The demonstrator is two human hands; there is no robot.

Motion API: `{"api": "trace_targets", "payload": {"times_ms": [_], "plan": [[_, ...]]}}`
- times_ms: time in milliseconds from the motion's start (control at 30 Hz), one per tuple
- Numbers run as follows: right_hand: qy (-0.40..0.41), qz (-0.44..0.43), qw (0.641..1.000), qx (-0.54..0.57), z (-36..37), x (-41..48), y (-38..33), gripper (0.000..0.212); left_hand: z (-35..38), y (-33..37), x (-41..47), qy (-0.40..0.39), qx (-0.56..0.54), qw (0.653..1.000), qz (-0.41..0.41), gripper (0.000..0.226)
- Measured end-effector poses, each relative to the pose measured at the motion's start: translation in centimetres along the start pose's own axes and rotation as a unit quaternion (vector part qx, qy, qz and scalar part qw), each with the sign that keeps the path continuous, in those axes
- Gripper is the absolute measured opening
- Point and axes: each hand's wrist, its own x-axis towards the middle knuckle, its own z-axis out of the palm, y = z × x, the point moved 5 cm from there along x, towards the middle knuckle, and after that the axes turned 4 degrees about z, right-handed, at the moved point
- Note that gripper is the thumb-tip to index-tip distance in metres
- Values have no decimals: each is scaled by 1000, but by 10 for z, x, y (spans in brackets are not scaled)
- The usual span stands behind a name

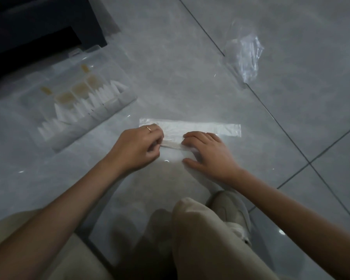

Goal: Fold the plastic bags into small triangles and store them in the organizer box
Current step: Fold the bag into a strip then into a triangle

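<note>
My left hand is in the middle of the frame. Its fingers are curled and pinch the near edge of the plastic bag, which lies on the gray floor as a long flat strip. My right hand is just beside it, fingers spread and pressing down on the strip. The organizer box sits at the left, with white folded triangles standing in rows inside. Another clear bag lies crumpled at the upper right, well apart.

No readable text, label, brand or number shows anywhere; nothing legible on any surface.
</note>
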Motion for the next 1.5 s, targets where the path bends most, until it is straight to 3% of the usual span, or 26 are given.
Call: {"api": "trace_targets", "payload": {"times_ms": [133, 233, 300, 400, 533, 800, 900, 1000, 1500], "plan": [[80, 24, 996, 13, -4, 6, 2, 11, -2, -11, 3, -24, -110, 992, -63, 15], [103, 54, 992, 55, -10, 10, 4, 8, 0, -20, -3, -75, -103, 990, -52, 38], [103, 83, 986, 101, -15, 13, 5, 13, -2, -25, -8, -44, -104, 991, -73, 35], [89, 132, 971, 179, -20, 19, 9, 10, -6, -38, -10, 53, -129, 970, -198, 20], [66, 231, 946, 216, -21, 33, 25, 9, -4, -53, 0, 72, -192, 929, -307, 18], [23, 304, 940, 152, -19, 49, 42, 17, -6, -44, 17, 57, -69, 956, -281, 15], [44, 319, 931, 170, -19, 48, 44, 8, -4, -41, 15, 73, -50, 956, -279, 14], [45, 327, 923, 199, -22, 45, 46, 22, -4, -38, 14, 83, -36, 957, -277, 14], [25, 350, 924, 155, -35, 46, 47, 17, -7, -42, 14, 99, 6, 952, -288, 9]]}}
